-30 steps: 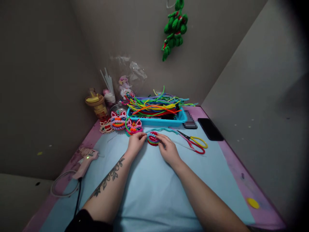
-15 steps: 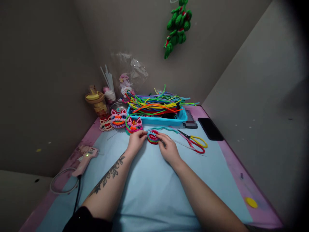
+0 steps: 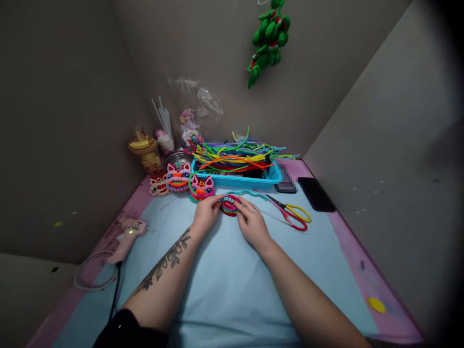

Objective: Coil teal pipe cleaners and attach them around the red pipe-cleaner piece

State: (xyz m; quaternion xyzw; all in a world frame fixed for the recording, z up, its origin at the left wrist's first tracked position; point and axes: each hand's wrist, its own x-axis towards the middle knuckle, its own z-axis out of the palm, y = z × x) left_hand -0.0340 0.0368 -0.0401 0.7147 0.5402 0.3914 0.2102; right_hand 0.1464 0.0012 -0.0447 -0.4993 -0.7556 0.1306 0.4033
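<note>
Between my two hands is a small round piece of coiled pipe cleaners, red, pink and green with a light blue wavy strip along its top. My left hand pinches its left edge. The fingers of my right hand are closed on its right side and cover part of it. Just behind my left hand stands a pipe-cleaner lion head. Red and yellow handled scissors lie open to the right. Light blue pipe cleaners stretch behind the round piece.
A blue tray heaped with colourful pipe cleaners stands at the back. A pink glue gun with its cord lies left. A black phone and yellow disc are on the right. Another lion head stands at back left.
My fingers have shifted slightly on the round piece, the right ones now a little further over its top edge. The other things lie as before.
</note>
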